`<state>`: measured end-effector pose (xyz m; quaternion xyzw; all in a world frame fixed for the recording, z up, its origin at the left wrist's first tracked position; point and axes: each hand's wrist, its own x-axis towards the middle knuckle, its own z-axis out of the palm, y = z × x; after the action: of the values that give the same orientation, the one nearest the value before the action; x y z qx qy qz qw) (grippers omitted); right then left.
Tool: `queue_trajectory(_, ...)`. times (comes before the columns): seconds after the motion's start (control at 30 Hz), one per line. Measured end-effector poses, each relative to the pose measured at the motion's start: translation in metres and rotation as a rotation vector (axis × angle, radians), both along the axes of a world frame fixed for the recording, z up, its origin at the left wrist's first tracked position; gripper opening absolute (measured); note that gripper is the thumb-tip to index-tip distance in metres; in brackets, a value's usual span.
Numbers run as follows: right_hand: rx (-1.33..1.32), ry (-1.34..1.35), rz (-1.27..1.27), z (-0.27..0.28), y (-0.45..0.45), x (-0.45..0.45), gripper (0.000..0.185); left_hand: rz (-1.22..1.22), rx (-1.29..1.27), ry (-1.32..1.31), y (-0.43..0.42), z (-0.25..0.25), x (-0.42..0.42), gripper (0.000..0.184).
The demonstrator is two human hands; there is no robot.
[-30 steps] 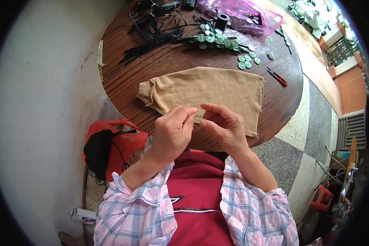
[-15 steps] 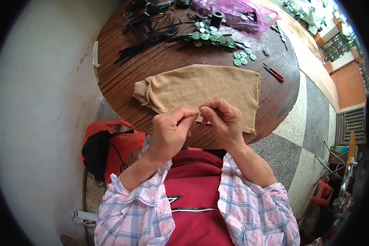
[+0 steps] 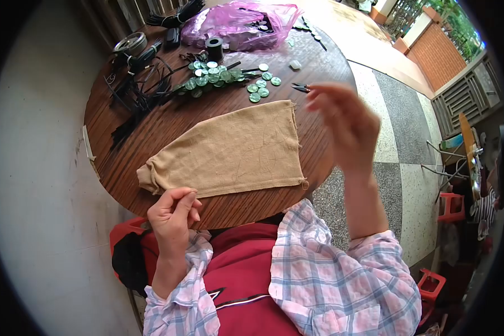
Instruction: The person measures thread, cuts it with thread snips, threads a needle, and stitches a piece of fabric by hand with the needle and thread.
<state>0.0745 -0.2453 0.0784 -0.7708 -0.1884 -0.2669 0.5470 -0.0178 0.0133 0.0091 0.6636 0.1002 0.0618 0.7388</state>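
A tan piece of cloth lies flat on the round wooden table, gathered at its left end and frayed along its right edge. Fine dark lines or threads show on its right half. At the cloth's lower left edge, my left hand is closed in a pinch; whatever lies between thumb and forefinger is too small to make out. My right hand, smeared by motion, is raised beyond the cloth's right side. Dark tips of thread snips stick out beside its fingers, which hide the handles; a firm hold cannot be made out.
Several green shell-like discs lie beyond the cloth, near a black thread spool. Black cords and a round tin are at the left. A pink plastic bag sits at the back. Red stools stand on the floor.
My hands, together over the cloth's near edge before, are now apart. The right has swung up and right to the snips; the left stays pinched. The camera view has shifted.
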Motion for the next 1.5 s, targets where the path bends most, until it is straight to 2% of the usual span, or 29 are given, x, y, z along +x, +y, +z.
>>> queue_trajectory(0.03,-0.093,0.102,-0.198,0.009,-0.013,0.012,0.012,0.015,-0.038,0.01,0.003,0.001,-0.001,0.005)
queue_trajectory(0.07,-0.05,0.123,-0.171,-0.003,-0.029,0.033,0.01,0.022,-0.055,-0.014,0.005,0.001,-0.001,0.005)
queue_trajectory(0.17,-0.56,0.218,-0.11,-0.044,-0.045,0.065,0.012,0.014,-0.145,-0.088,0.011,-0.001,-0.003,0.006)
queue_trajectory(0.27,-0.957,0.02,-0.183,-0.072,-0.037,0.074,0.012,0.039,-0.218,-0.117,0.015,0.002,-0.004,0.006)
queue_trajectory(0.37,-1.062,0.191,-0.231,-0.085,-0.031,0.082,0.012,0.067,-0.266,-0.135,0.023,0.005,-0.006,0.006)
queue_trajectory(0.47,-1.068,0.122,-0.169,-0.103,-0.042,0.095,0.011,0.126,-0.283,-0.102,0.029,0.01,-0.006,0.007)
queue_trajectory(0.57,-0.989,0.059,-0.158,-0.083,-0.042,0.079,0.01,0.2,-0.366,-0.094,0.05,0.013,-0.008,0.008)
queue_trajectory(0.6,-0.871,0.099,-0.192,-0.092,-0.052,0.086,0.006,0.234,-0.412,-0.11,0.062,0.01,-0.008,0.008)
queue_trajectory(0.63,-0.689,0.273,-0.204,-0.094,-0.061,0.088,0.006,0.259,-0.462,-0.134,0.076,0.006,-0.008,0.008)
queue_trajectory(0.67,-0.305,0.469,-0.096,-0.105,-0.084,0.098,0.009,0.296,-0.501,-0.165,0.089,0.004,-0.009,0.009)
queue_trajectory(0.7,-0.278,0.43,0.002,-0.092,-0.094,0.096,0.013,0.318,-0.546,-0.198,0.102,0.002,-0.01,0.009)
queue_trajectory(0.77,-0.105,0.543,-0.183,-0.074,-0.114,0.09,0.015,0.345,-0.606,-0.271,0.131,-0.001,-0.014,0.009)
queue_trajectory(0.87,0.258,0.669,-0.23,-0.083,-0.181,0.096,0.025,0.465,-0.63,-0.324,0.165,-0.006,-0.023,0.008)
queue_trajectory(0.9,0.015,0.531,-0.172,-0.094,-0.209,0.094,0.033,0.493,-0.648,-0.336,0.176,-0.01,-0.025,0.008)
queue_trajectory(0.93,0.244,0.613,-0.246,-0.093,-0.215,0.093,0.035,0.524,-0.658,-0.358,0.185,-0.012,-0.028,0.008)
queue_trajectory(0.97,0.358,0.636,-0.089,-0.11,-0.255,0.104,0.034,0.549,-0.671,-0.376,0.194,-0.014,-0.031,0.008)
queue_trajectory(1.03,0.555,0.651,-0.094,-0.125,-0.285,0.103,0.032,0.577,-0.706,-0.402,0.207,-0.019,-0.034,0.008)
queue_trajectory(1.13,0.669,0.563,-0.067,-0.142,-0.287,0.091,0.029,0.565,-0.769,-0.439,0.216,-0.026,-0.036,0.008)
queue_trajectory(1.33,0.791,0.491,0.156,-0.155,-0.286,0.071,0.023,0.567,-0.964,-0.49,0.22,-0.04,-0.03,0.005)
queue_trajectory(1.5,0.924,0.473,0.29,-0.162,-0.287,0.052,0.021,0.569,-0.971,-0.497,0.224,-0.048,-0.028,0.006)
